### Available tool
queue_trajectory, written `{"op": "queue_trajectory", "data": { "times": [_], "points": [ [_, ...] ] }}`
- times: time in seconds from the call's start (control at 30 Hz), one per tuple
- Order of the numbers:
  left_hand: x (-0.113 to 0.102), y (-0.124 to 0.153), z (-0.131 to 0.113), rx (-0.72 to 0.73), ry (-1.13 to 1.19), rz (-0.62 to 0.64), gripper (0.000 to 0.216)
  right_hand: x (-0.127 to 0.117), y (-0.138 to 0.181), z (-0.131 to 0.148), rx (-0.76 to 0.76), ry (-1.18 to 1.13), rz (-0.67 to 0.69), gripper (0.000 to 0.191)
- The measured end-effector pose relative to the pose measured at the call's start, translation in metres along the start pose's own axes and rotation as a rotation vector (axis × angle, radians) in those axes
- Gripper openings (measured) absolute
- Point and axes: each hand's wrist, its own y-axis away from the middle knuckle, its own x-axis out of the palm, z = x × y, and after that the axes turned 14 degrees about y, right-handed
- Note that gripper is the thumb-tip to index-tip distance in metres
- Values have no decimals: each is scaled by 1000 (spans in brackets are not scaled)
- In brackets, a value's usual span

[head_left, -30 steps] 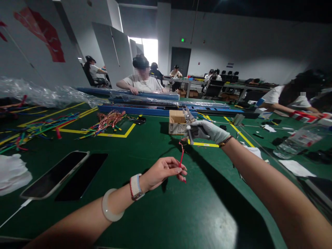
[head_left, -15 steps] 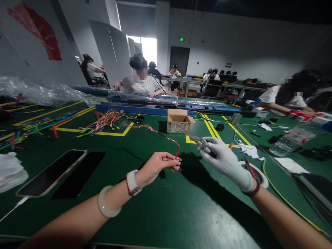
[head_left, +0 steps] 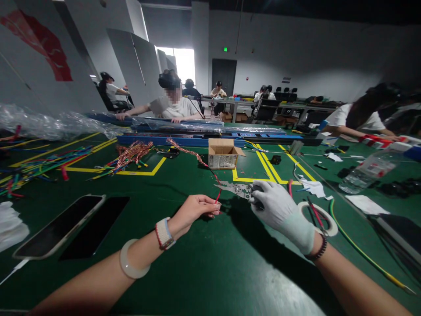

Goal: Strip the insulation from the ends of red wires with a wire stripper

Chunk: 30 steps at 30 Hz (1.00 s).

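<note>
Between the fingertips of my bare left hand (head_left: 201, 208) a thin red wire (head_left: 218, 195) is pinched, its upper part reaching forward. My right hand (head_left: 279, 210), in a white glove, grips a flat metal wire stripper (head_left: 237, 189). The tool's jaws point left and lie at the wire, just above my left fingertips; I cannot tell whether they are closed on it. Beyond the jaws, a twisted length of bare copper strands (head_left: 189, 151) stretches away along the table. Behind the tool stands an open cardboard box (head_left: 224, 159).
A copper strand heap (head_left: 134, 153) and coloured wires (head_left: 62, 160) lie to the left. Nearer are two phones (head_left: 62, 226). A tape roll (head_left: 330, 218), a green-yellow wire (head_left: 353, 245) and a plastic bottle (head_left: 368, 173) are on the right. Across the table sits a person (head_left: 174, 105).
My right hand has brought the wire stripper's jaws down and left to the red wire. The copper strands beyond have shifted, lying farther back. My left hand keeps its pinch.
</note>
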Motion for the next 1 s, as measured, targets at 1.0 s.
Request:
{"op": "queue_trajectory", "data": {
  "times": [1.0],
  "points": [
    [-7, -5, -3, 212, -52, 166, 27, 1, 20, 7, 203, -1428, 699, 50]
  ]
}}
